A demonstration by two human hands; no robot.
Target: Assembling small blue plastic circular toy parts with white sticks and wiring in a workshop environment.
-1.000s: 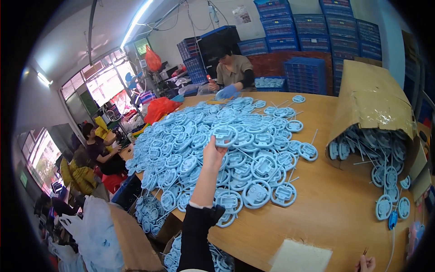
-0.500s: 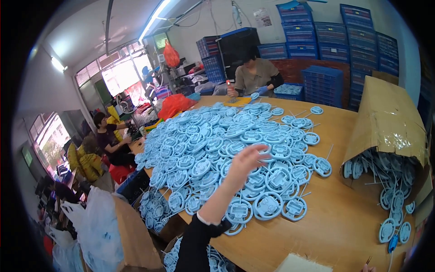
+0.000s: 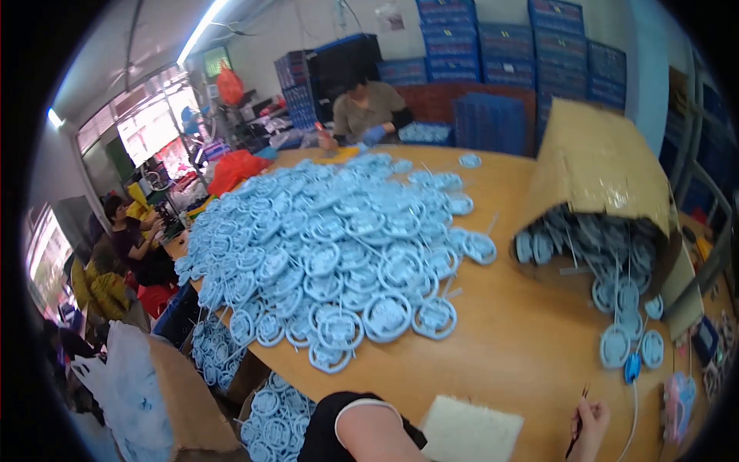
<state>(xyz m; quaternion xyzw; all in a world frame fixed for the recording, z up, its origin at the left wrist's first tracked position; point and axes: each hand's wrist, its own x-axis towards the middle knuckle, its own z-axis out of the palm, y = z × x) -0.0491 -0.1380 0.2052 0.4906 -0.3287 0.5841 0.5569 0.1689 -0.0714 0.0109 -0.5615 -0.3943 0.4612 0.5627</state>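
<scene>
Right hand (image 3: 590,422) low at bottom edge, fingers curled, pinching a thin dark stick-like tool (image 3: 577,435); tool's long axis near upright, tilted slightly left. Exact kind of tool too small to tell.

Left hand not in view; only upper left arm with black sleeve (image 3: 339,427) showing at bottom edge, so can't tell its state.

Just left of right hand: pale flat pad (image 3: 471,431) lying on wooden table (image 3: 508,339). Just right: white cable (image 3: 633,420) running up to a blue piece (image 3: 631,368).

Nearest loose parts: a few round blue plastic frames (image 3: 616,346) up and slightly right of right hand, spilled from tipped cardboard box (image 3: 600,165) lying on its side further up, mouth open toward hand.

Big heap of same blue round frames (image 3: 339,246) up and well left of right hand, closer to left arm's side. Thin sprue sticks poking out of heap at mixed angles.

Below-left, off table edge: open cartons with more blue frames (image 3: 269,408), white plastic bag (image 3: 123,385).

Far side of table: seated person's hands (image 3: 331,142) at work, apart from own. Stacked blue crates (image 3: 500,46) behind. More people seated far left.
</scene>
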